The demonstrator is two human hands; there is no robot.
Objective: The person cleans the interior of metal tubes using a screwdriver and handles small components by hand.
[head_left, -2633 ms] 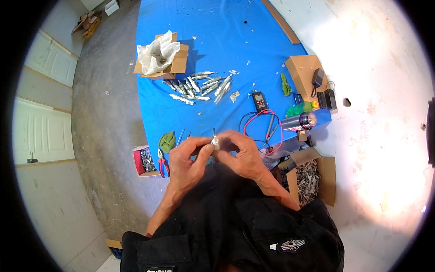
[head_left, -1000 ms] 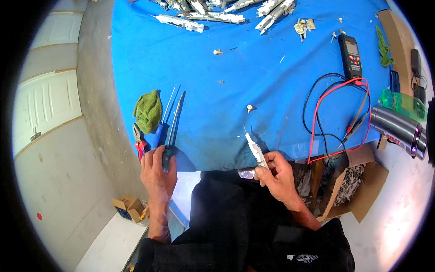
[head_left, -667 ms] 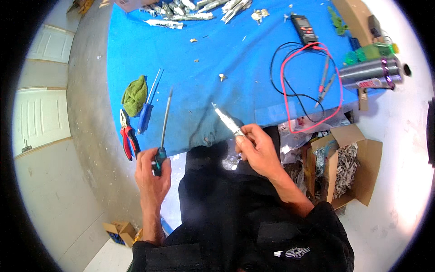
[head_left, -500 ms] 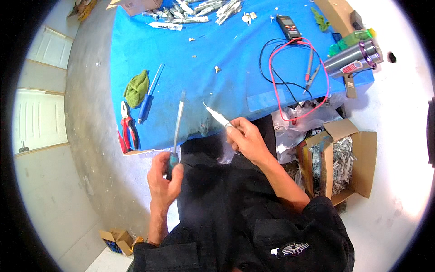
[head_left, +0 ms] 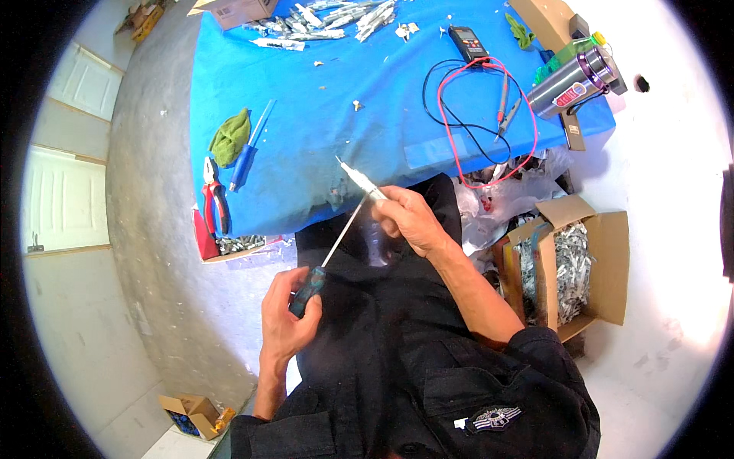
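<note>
My two hands are both busy: the left hand (head_left: 283, 325) is wrapped around one teal-handled screwdriver (head_left: 306, 292), and the right hand (head_left: 417, 223) pinches one slim white part (head_left: 356, 177) between thumb and fingers, its thin pointed end aimed up and left over the near edge of the blue tablecloth (head_left: 306, 157). The screwdriver's shaft slants up to the part beside my right fingers; I can't tell whether its tip touches. At the table's left lie one pair of pliers (head_left: 214, 197), a blue-handled screwdriver (head_left: 241, 168) and one green cloth (head_left: 231, 138); a second green cloth (head_left: 521, 32) sits at the far right. One multimeter (head_left: 469, 46) has two leads, one red, one black, and two probes (head_left: 503, 103) beside one metal flask (head_left: 569, 86). Farther back, more than ten similar parts (head_left: 336, 19) overlap too much for an exact count.
</note>
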